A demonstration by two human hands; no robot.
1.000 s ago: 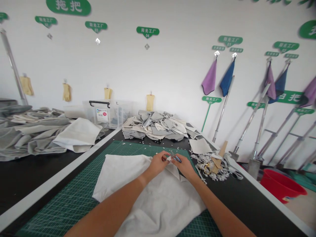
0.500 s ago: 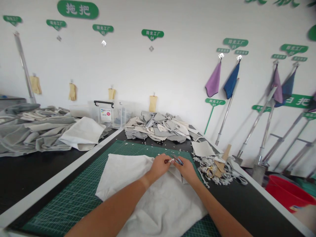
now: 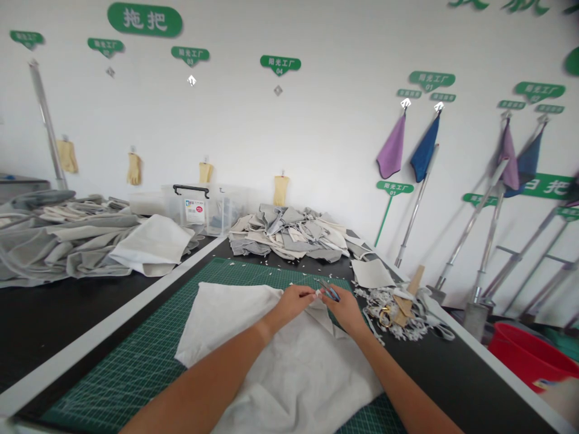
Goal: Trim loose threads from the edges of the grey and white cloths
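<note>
My left hand (image 3: 293,305) pinches a corner of the white cloth (image 3: 275,361), which lies spread on the green cutting mat (image 3: 136,367). My right hand (image 3: 346,311) is just beside it and grips small blue-handled scissors (image 3: 330,293), their tips close to the pinched cloth edge. The scissors' blades are partly hidden by my fingers. Small white scraps are scattered on the mat around the hands.
Right of the mat lies a heap of white scraps (image 3: 389,310) with gold scissors (image 3: 385,317) and a cardboard piece (image 3: 404,305). Grey and white cloth piles (image 3: 284,232) stand behind the mat, beside a clear plastic box (image 3: 203,208). A red basin (image 3: 529,355) sits on the floor.
The view has turned slightly left and up. Both hands have stayed together at the cloth corner, with the scissors still in my right hand.
</note>
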